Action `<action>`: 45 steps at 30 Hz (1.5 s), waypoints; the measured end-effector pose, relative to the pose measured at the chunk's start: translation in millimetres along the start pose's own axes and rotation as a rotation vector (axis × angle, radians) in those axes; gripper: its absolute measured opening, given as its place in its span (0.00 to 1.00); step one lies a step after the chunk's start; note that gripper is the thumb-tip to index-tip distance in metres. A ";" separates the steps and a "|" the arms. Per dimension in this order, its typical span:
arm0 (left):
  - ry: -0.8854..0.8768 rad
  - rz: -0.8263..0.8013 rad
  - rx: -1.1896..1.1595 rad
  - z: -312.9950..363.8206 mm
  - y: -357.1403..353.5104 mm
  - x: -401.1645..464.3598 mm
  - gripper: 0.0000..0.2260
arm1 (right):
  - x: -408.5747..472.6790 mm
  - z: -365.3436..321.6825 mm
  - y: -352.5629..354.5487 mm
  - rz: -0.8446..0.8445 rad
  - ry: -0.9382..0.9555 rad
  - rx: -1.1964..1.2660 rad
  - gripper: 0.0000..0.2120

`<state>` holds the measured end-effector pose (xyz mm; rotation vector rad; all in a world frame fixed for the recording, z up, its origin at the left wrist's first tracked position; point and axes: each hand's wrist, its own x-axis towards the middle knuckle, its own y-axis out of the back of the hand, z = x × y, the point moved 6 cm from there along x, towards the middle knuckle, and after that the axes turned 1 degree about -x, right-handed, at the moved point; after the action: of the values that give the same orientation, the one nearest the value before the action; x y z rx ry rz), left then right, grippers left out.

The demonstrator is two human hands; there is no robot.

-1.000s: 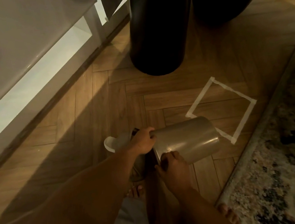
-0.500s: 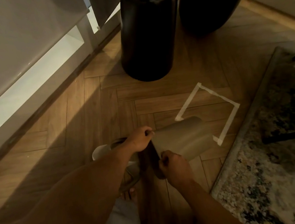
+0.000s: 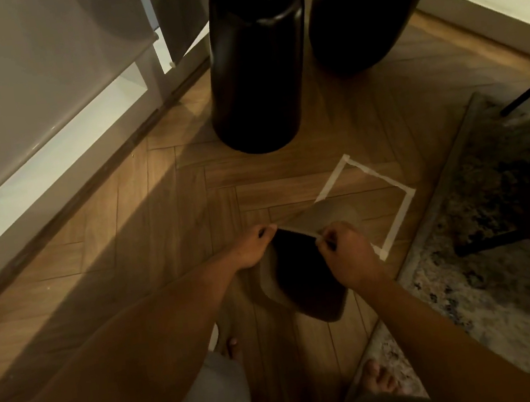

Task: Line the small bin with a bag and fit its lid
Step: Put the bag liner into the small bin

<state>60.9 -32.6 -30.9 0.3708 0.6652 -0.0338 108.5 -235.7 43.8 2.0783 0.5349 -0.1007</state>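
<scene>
Grey bin (image 3: pixel 306 283): tilted, dark mouth toward camera, above wood floor (image 3: pixel 163 215)
Left hand (image 3: pixel 252 247): fingers pinched on rim
Right hand (image 3: pixel 349 253): fingers pinched on rim
Tape square (image 3: pixel 404 205): just behind bin

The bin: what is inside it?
The bin shows only a dark interior; no bag or contents are discernible. The left hand and right hand pinch its rim.

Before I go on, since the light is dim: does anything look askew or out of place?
Only the small bin: it is tipped toward the camera, held at its rim by the left hand and right hand, beside the taped square, not inside it.
</scene>
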 end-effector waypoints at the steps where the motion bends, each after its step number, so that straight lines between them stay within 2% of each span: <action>1: -0.009 -0.016 0.000 3.4 -1.3 -4.5 0.25 | 1.5 3.0 5.9 -0.018 -0.025 0.027 0.03; 4: -0.008 -0.050 0.022 0.5 -4.8 -5.9 0.32 | 1.6 17.0 24.6 -0.049 -0.106 0.141 0.05; 6: -0.003 -0.075 0.051 1.3 -4.2 -8.5 0.32 | -2.9 27.2 36.5 -0.056 -0.149 0.253 0.06; 10: -0.092 -0.121 0.137 38.7 -3.9 -34.8 0.13 | -15.9 42.8 58.1 -0.012 -0.203 0.431 0.10; 15: -0.239 -0.020 0.166 68.5 -2.4 -49.4 0.09 | -24.4 49.7 82.8 0.174 -0.272 0.540 0.09; 16: -0.247 -0.003 0.154 70.8 -3.3 -50.6 0.10 | -29.7 49.0 89.1 0.214 -0.268 0.529 0.11; 19: -0.268 0.055 0.128 85.0 -5.6 -61.9 0.22 | -52.8 44.8 100.7 0.235 -0.182 0.370 0.27; 21: -0.305 0.112 0.151 93.2 -7.1 -66.0 0.22 | -68.5 41.2 102.7 0.187 -0.072 0.210 0.34; 24: -0.349 0.202 0.212 100.9 -6.8 -70.5 0.20 | -83.1 40.9 94.8 0.109 0.016 0.157 0.45; 28: -0.335 0.204 0.170 98.5 -14.8 -70.9 0.23 | -92.0 45.8 72.8 -0.022 -0.019 0.161 0.61; 31: -0.298 0.184 0.165 90.0 -29.2 -66.2 0.23 | -93.1 53.4 61.9 -0.053 -0.054 0.147 0.67; 35: -0.287 0.093 0.153 81.0 -49.2 -63.4 0.30 | -91.0 66.7 45.1 -0.041 -0.083 0.107 0.69; 45: -0.252 -0.073 0.166 67.4 -84.8 -31.6 0.38 | -77.8 108.0 19.5 -0.084 -0.229 0.223 0.64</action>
<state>63.7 -137.9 9.6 0.4927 0.4269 -0.2032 61.4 -359.9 22.4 2.2223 0.4881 -0.4604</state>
